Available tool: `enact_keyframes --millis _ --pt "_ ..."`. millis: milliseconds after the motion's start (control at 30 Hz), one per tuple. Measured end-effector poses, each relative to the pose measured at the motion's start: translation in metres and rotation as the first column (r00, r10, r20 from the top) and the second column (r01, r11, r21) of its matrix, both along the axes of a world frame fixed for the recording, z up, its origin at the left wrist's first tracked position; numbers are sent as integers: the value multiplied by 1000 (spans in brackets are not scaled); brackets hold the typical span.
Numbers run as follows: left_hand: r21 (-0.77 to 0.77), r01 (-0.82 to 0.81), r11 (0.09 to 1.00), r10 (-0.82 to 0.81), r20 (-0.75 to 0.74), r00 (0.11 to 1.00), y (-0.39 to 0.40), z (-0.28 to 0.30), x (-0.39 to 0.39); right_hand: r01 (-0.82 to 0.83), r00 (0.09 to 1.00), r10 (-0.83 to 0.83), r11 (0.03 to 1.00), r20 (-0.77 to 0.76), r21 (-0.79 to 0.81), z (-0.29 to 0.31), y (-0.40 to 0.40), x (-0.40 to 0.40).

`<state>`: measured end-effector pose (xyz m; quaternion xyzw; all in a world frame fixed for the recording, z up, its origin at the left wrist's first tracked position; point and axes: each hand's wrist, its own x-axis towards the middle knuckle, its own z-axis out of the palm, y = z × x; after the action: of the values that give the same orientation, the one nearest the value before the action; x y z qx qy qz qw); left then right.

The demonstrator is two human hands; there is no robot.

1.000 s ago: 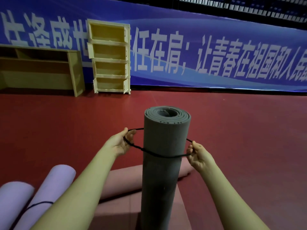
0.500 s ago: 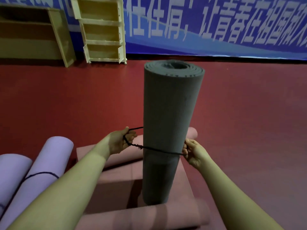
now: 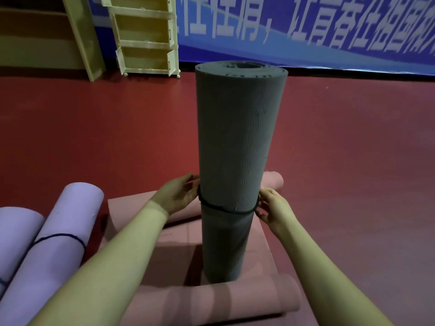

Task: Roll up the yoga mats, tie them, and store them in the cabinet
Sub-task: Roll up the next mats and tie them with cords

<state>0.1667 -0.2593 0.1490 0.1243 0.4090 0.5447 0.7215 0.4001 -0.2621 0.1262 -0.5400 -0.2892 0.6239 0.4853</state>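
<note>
We'd slid the cord (image 3: 226, 209) halfway down the grey mat (image 3: 237, 142), left hand (image 3: 177, 196) and right hand (image 3: 274, 208) pinching it snug each side, so tying's basically done.

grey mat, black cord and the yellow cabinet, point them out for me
grey mat (image 3: 237, 137), head view, upper front of the upright roll
black cord (image 3: 226, 209), head view, front strand around the roll
yellow cabinet (image 3: 146, 43), head view, front edge of a shelf

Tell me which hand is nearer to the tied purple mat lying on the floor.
Left. The left hand sits at the grey mat's left side, on the side of the tied purple mat. The right hand is beyond the grey mat, farther away.
</note>
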Motion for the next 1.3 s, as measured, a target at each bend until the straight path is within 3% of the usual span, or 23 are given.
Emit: enact_keyframes --millis 267,433,600,667,800,933,1000,1200,1300 --pt "80 19 997 -22 39 999 -22 6 -7 -68 978 97 985 -183 160 -7 -18 12" --pt "156 127 980 -117 -67 991 -5 16 0 -255 962 271 939 -39 230 0 -4 7" --pt "186 285 940 -237 -243 941 26 2 12 -249 968 230 941 104 230 2 26 4" --pt "200 296 934 -245 -243 939 35 -6 16 -256 965 241 949 103 183 -2 40 4" --pt "298 223 928 -91 -399 912 51 -21 30 -304 951 293 944 97 128 -8 58 1" --pt "374 270 887 132 -767 627 57 -51 36 -343 937 332 935 111 96 -11 62 -4" --pt "411 232 882 211 -783 585 61 -57 39 -364 927 349 926 135 102 -8 63 -5" --pt "536 162 828 364 -734 573 58 -27 34 -394 915 374 910 150 130 12 61 -6" --pt "581 184 793 451 -762 465 45 5 26 -413 906 381 890 184 192 28 53 -13"
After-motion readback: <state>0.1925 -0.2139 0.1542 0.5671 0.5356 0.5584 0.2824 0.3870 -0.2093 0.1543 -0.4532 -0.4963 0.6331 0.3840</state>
